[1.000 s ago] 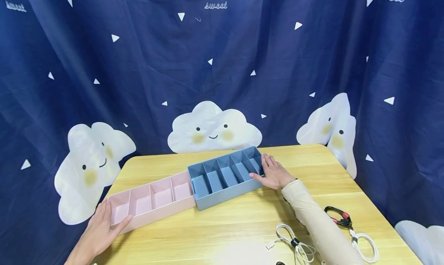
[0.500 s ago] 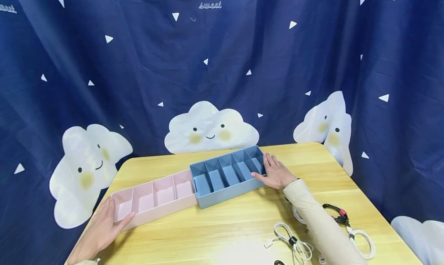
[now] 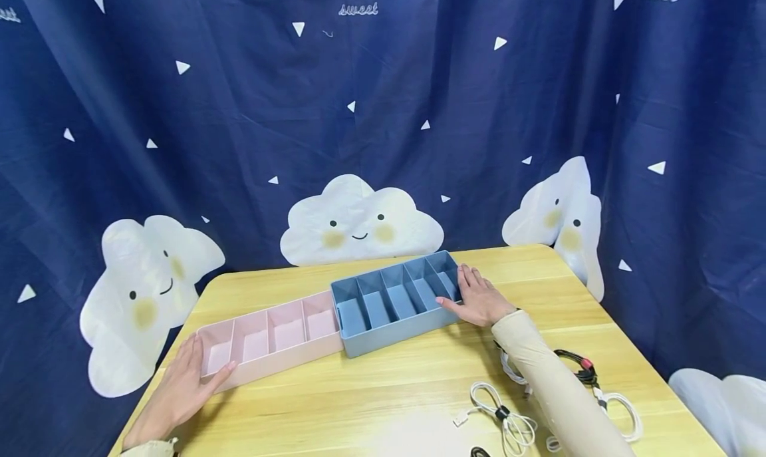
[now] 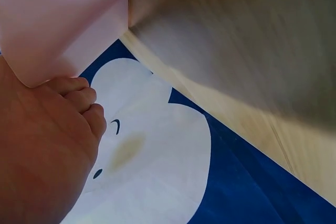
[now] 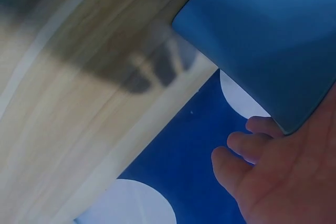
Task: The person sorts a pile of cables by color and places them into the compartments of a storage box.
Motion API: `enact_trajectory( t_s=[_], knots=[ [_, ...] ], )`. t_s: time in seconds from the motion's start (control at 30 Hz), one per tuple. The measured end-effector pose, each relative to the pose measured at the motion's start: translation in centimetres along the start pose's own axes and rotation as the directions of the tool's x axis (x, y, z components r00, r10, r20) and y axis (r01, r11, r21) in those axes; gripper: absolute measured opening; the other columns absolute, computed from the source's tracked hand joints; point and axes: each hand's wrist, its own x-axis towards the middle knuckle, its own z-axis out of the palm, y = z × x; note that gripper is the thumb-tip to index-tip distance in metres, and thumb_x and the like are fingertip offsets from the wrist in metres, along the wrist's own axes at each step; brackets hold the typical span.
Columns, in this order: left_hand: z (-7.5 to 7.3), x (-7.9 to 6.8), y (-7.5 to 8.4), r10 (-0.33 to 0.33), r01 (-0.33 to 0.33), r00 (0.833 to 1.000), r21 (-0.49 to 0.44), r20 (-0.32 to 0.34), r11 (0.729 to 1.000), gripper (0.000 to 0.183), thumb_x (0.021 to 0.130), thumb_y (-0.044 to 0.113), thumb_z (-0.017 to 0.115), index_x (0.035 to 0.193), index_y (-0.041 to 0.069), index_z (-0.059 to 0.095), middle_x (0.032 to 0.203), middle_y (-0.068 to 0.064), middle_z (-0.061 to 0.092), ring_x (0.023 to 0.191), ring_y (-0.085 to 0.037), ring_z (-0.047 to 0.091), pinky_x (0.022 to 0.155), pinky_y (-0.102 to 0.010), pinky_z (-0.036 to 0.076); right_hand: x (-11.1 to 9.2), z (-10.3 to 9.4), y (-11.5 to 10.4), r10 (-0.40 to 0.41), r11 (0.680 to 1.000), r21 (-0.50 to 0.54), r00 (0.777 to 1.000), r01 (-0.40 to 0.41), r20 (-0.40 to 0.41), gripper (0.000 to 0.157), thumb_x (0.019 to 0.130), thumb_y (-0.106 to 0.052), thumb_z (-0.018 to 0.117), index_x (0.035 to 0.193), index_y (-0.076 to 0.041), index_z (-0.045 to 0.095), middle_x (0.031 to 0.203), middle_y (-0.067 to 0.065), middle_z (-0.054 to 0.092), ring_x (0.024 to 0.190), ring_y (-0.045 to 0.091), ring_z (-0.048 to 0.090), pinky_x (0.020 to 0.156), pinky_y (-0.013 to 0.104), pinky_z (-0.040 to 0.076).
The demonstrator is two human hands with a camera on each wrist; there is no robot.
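A long pink divided box (image 3: pixel 281 357) and a blue divided box (image 3: pixel 395 330) stand on the table end to end, slanting up to the right. The blue box's left end overlaps the pink box's right end in the head view. My left hand (image 3: pixel 179 390) lies against the pink box's outer left end, its thumb along the front wall. Against the blue box's right end rests my right hand (image 3: pixel 481 302), fingers extended and thumb at the front wall. Both wrist views show fingers beside a box corner: pink box (image 4: pixel 58 24) on the left, blue box (image 5: pixel 257 30) on the right.
White cable coil (image 3: pixel 514 430) with a black tie lies at the front right of the wooden table (image 3: pixel 311 417). A black and red cable (image 3: pixel 583 370) and another white cable (image 3: pixel 631 414) lie beyond the right sleeve (image 3: pixel 556 384). A blue curtain (image 3: pixel 371 144) hangs behind the table.
Both boxes have slid slightly to the right across the table, with both hands moving along at their outer ends. The head view has also shifted a little.
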Motion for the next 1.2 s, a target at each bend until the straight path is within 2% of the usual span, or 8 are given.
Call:
enact_trajectory(
  t_s=[0.13,0.37,0.57,0.87,1.2],
  knots=[
    [0.0,0.4,0.2,0.004,-0.004,1.000,0.010,0.012,1.000,0.108,0.102,0.059,0.052,0.153,-0.024,0.005,0.161,-0.047,0.007,0.151,-0.062,0.015,0.121,-0.075,0.015,-0.2,0.1,0.4,0.015,1.000,0.007,1.000,-0.015,-0.002,0.107,0.098,-0.074,0.039,0.162,0.008,0.013,0.171,0.029,0.012,0.159,0.050,0.014,0.128,0.063,0.020],
    [0.2,1.2,0.4,0.013,-0.013,1.000,0.008,0.022,1.000,0.108,0.102,0.060,0.051,0.154,-0.023,0.005,0.162,-0.047,0.009,0.151,-0.062,0.014,0.117,-0.076,0.020,-0.7,0.0,1.0,0.026,1.000,0.003,1.000,-0.026,-0.006,0.108,0.099,-0.074,0.039,0.162,0.009,0.013,0.171,0.029,0.011,0.159,0.050,0.014,0.128,0.064,0.020],
    [0.4,1.7,0.8,0.042,-0.042,0.999,-0.005,0.015,0.999,0.106,0.102,0.059,0.052,0.154,-0.023,0.007,0.162,-0.046,0.012,0.151,-0.061,0.015,0.119,-0.075,0.019,-1.2,-0.2,1.5,0.035,0.999,-0.004,0.999,-0.035,-0.005,0.108,0.098,-0.076,0.036,0.162,0.009,0.013,0.171,0.029,0.012,0.159,0.050,0.014,0.128,0.065,0.019],
    [0.8,2.7,1.5,0.049,-0.048,0.998,-0.019,0.043,0.999,0.106,0.103,0.060,0.050,0.156,-0.021,0.005,0.164,-0.043,0.006,0.154,-0.058,0.009,0.124,-0.072,0.013,-2.1,-0.6,2.1,0.049,0.999,0.000,0.999,-0.049,-0.021,0.107,0.099,-0.074,0.038,0.162,0.010,0.013,0.171,0.030,0.013,0.157,0.052,0.016,0.127,0.065,0.020],
    [0.9,3.4,2.2,0.065,-0.064,0.996,-0.018,0.058,0.998,0.107,0.103,0.061,0.049,0.156,-0.021,0.005,0.165,-0.043,0.005,0.155,-0.058,0.008,0.122,-0.073,0.016,-2.7,-0.6,2.6,0.071,0.997,0.007,0.997,-0.071,-0.034,0.108,0.099,-0.075,0.037,0.162,0.009,0.014,0.170,0.030,0.015,0.157,0.052,0.017,0.127,0.065,0.021]
  ],
)
